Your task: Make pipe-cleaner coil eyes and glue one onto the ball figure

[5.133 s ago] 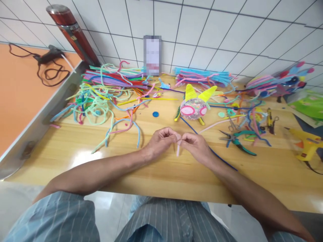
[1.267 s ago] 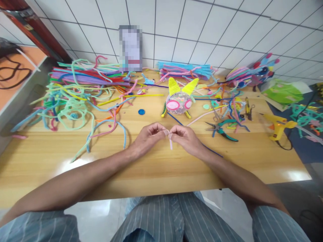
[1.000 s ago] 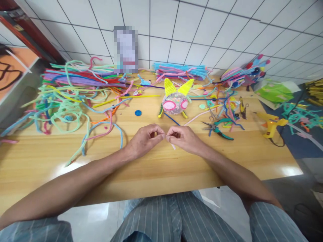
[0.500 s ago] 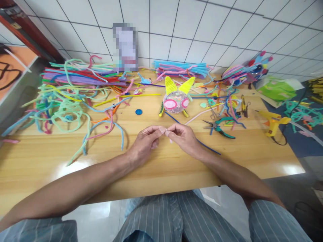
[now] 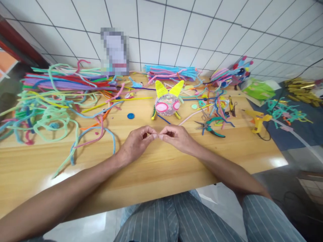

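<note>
Fingertip to fingertip, my left hand point(image 5: 136, 143) and my right hand point(image 5: 178, 138) meet above the wooden table, both pinched closed. Whatever sits between them is too small and too covered to make out. Just beyond them stands a figure with a round, clear, glittery body point(image 5: 167, 107), pink oval eyes and yellow pointed ears point(image 5: 176, 88). A dark blue pipe cleaner point(image 5: 163, 119) runs from near the figure toward my right hand, which hides part of it. Behind that hand lies a pale pink pipe cleaner point(image 5: 189, 117).
Tangled pipe cleaners point(image 5: 54, 121) and a bundle point(image 5: 73, 80) cover the left side. A blue cap point(image 5: 130, 116) lies left of the figure. To the right are pliers point(image 5: 210, 128), small scissors point(image 5: 205, 113) and a yellow glue gun point(image 5: 257, 119). A tiled wall point(image 5: 151, 30) closes the back.
The view has swung slightly right, so the table's things appear farther left. Both hands stay pinched together; the pale pink end that showed below them is out of sight now.
</note>
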Available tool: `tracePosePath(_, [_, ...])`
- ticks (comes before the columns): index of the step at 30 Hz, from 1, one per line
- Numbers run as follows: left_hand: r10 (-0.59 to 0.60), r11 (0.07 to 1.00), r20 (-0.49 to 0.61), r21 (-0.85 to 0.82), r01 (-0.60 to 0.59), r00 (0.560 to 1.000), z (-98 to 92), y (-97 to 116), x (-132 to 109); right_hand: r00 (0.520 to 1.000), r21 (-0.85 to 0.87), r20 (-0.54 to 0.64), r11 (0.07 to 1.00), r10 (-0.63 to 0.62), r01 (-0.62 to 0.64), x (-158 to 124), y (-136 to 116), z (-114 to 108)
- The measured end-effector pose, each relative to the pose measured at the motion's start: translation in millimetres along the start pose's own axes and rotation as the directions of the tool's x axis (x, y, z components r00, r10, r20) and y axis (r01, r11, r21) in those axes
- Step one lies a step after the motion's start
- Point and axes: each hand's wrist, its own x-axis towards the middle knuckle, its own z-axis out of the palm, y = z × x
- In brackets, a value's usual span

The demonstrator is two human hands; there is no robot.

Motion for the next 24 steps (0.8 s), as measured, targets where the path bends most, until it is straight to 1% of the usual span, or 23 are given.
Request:
tracePosePath(3, [-0.027,0.994,-0.038,-0.110,0.022,0.999,2.8,-0.6,-1.4,0.999,0.035,-0.013,0.999,0.030,-0.029,0.7,2.1,0.5])
tracePosePath(5, [-0.051,0.979,-0.068,-0.199,0.037,0.996,6.0,0.0,-3.0,0.997,0.090,-0.006,0.993,0.071,-0.070,-0.1,3.5,4.6])
tracePosePath(7, [-0.102,0.954,-0.084,-0.291,0.074,0.991,10.6,0.5,-5.8,0.997,0.110,-0.014,0.991,0.078,-0.076,-1.9,3.6,11.1])
tracePosePath(11, [-0.252,0.839,-0.093,-0.518,0.169,0.963,22.4,-0.1,-12.9,0.995,0.113,-0.092,0.993,0.032,-0.021,-4.7,1.5,23.5])
tracePosePath(13, [-0.289,0.790,-0.098,-0.587,0.180,0.952,25.8,-1.2,-14.5,0.990,0.181,-0.123,0.983,0.065,-0.042,-4.4,1.7,26.1])
tracePosePath(14, [-0.293,0.781,-0.094,-0.598,0.181,0.952,26.1,-1.8,-14.4,0.988,0.212,-0.131,0.976,0.086,-0.057,-4.0,2.2,26.1])
tracePosePath(16, [-0.277,0.801,-0.065,-0.567,0.193,0.959,23.1,-3.1,-12.3,0.986,0.228,-0.129,0.971,0.107,-0.076,-2.8,3.5,23.6])
tracePosePath(18, [-0.225,0.869,-0.018,-0.455,0.192,0.974,16.6,-3.9,-8.5,0.990,0.184,-0.096,0.979,0.105,-0.086,-1.5,4.2,18.0])
tracePosePath(21, [-0.080,0.977,0.036,-0.197,0.086,0.996,5.0,-3.0,-2.4,0.996,0.091,-0.011,0.992,0.091,-0.090,0.2,3.8,7.3])
tracePosePath(23, [0.004,0.999,0.029,-0.053,-0.003,1.000,-0.5,-1.3,0.4,0.996,0.066,0.027,0.994,0.084,-0.086,1.2,3.5,1.9])
tracePosePath(24, [0.028,1.000,0.010,-0.010,-0.028,1.000,-2.2,-0.4,1.3,0.995,0.077,0.038,0.993,0.087,-0.090,1.6,3.6,0.4])
